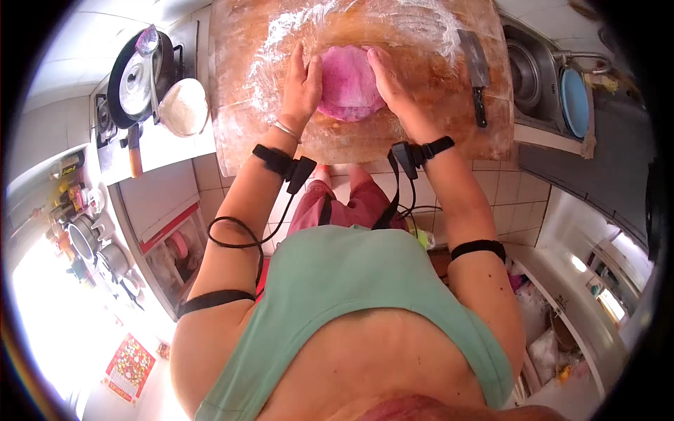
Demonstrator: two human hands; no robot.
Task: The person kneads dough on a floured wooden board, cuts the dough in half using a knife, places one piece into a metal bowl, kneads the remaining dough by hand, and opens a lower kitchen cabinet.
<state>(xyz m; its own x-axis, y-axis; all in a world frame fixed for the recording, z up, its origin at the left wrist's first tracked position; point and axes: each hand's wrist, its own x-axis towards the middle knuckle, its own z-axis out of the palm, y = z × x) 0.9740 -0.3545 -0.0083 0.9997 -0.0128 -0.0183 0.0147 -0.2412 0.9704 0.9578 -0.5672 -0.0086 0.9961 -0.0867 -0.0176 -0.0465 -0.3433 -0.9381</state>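
A thick round of pink-purple dough (349, 81) lies on a floured wooden board (239, 133). My left hand (302, 88) is at its left side, fingers stretched forward and the thumb close against the dough's edge. On the opposite side, my right hand (390, 83) rests along the dough's right edge with its fingers extended, the tips at the upper rim. Neither hand is wrapped around the dough. White flour (281, 35) is smeared over the board's far part. To the right of my right hand lies a cleaver (476, 67), its dark handle towards me.
Left of the board, a dark wok (121, 105) with a lid sits on the stove, beside a pale floury bowl (184, 109). On the right are a metal sink (523, 74) and a blue basin (574, 103). Cables (242, 245) hang from my wrist straps.
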